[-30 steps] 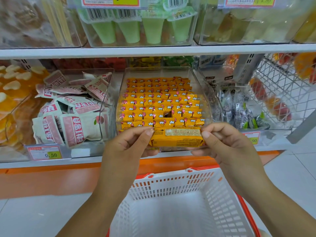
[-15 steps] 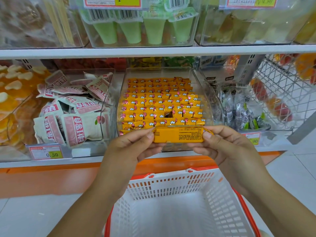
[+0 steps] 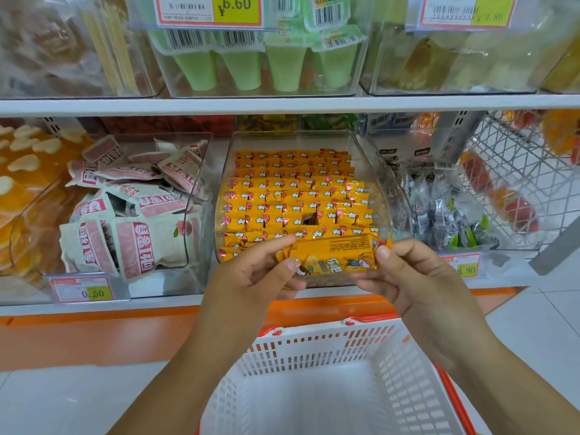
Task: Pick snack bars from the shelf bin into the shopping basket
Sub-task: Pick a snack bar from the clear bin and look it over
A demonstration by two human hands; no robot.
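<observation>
An orange-yellow snack bar lies crosswise in front of the clear shelf bin, held between both hands. My left hand pinches its left end and my right hand pinches its right end. The bar's printed front with a cartoon figure faces up toward me. Behind it the bin holds several rows of the same orange bars, with one dark gap in a front row. The white shopping basket with an orange rim sits directly below my hands, and its visible inside is bare.
A clear bin of pink-and-white snack packets stands to the left, one with silver-and-green packets to the right. Green cup snacks fill the upper shelf. A wire rack stands far right. Price tags line the shelf edge.
The bar has been rotated between my fingers: a second ago its text side showed, now the pictured front shows. Both hands stay in about the same place above the basket.
</observation>
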